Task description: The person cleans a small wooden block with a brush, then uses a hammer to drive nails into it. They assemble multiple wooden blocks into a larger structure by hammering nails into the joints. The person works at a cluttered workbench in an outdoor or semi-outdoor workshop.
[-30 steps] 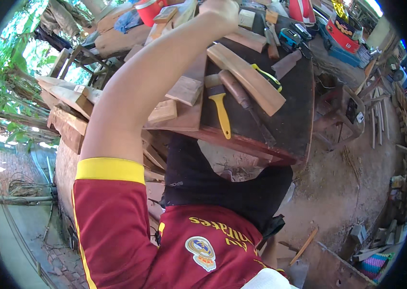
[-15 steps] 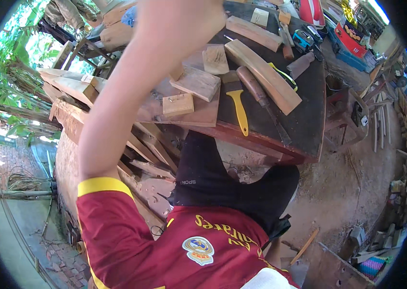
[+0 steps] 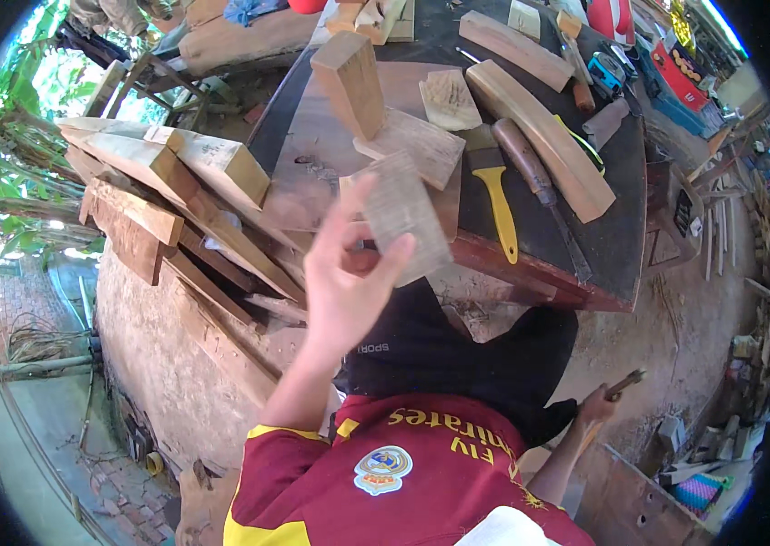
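Observation:
My left hand is raised at the near edge of the dark table. Its thumb and fingers grip a flat, greyish wooden block, slightly blurred. Behind that block lies a flat piece of wood, and an upright wooden block stands by it. Low on the right, beside my leg, my right hand is closed round a short brown stick-like thing whose kind I cannot make out. To the right of the held block lie a yellow-handled brush or scraper and a wooden-handled chisel.
A long curved wooden piece lies beyond the chisel, with a blue tape measure farther right. Stacked timber beams jut out left of the table. A plastic stool stands at the right.
My left arm has drawn back from the far side of the table, and its hand now shows with the wooden block. My right hand has come into view at the lower right.

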{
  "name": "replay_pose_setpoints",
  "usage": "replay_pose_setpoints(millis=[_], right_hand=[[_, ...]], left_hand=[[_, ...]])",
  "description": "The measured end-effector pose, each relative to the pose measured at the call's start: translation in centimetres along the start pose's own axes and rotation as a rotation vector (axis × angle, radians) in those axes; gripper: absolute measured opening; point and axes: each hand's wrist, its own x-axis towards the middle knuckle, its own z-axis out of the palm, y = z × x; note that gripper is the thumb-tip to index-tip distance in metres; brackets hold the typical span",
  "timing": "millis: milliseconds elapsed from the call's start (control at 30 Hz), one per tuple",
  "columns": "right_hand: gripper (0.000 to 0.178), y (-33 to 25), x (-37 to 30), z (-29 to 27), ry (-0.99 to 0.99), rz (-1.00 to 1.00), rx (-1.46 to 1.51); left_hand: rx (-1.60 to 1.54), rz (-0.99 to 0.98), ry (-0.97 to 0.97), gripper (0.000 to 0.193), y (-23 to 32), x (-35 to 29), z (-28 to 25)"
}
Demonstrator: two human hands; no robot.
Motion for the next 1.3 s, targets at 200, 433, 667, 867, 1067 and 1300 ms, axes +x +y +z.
replay_pose_setpoints(millis=[200,433,667,867,1067,1300], right_hand=[[0.047,-15.0,-0.3,-7.7,0.007,-0.173,0.510],[0.041,-28.5,-6.7,-11.7,-0.351,-0.300,1.060],[0.044,-35.6,-10.4,-13.5,-0.760,-0.196,1.177],[0.045,-39.5,-11.9,-13.5,-1.045,-0.124,1.208],[0.046,-43.6,-13.1,-12.7,-1.180,-0.064,1.227],[0.049,-46.6,-14.5,-11.7,-1.128,-0.088,1.112]], left_hand=[[-0.091,0.079,-0.073,0.051,-1.0,1.7,3.6],[0.290,0.341,0.022,0.044,-2.2,3.9,5.0],[0.574,0.431,0.090,0.035,-1.6,4.6,4.1],[0.499,0.469,0.187,0.022,-1.4,4.3,2.0],[0.328,0.511,0.169,0.033,-0.6,9.1,-3.1],[0.091,0.440,-0.175,0.062,-1.5,14.2,-5.8]])
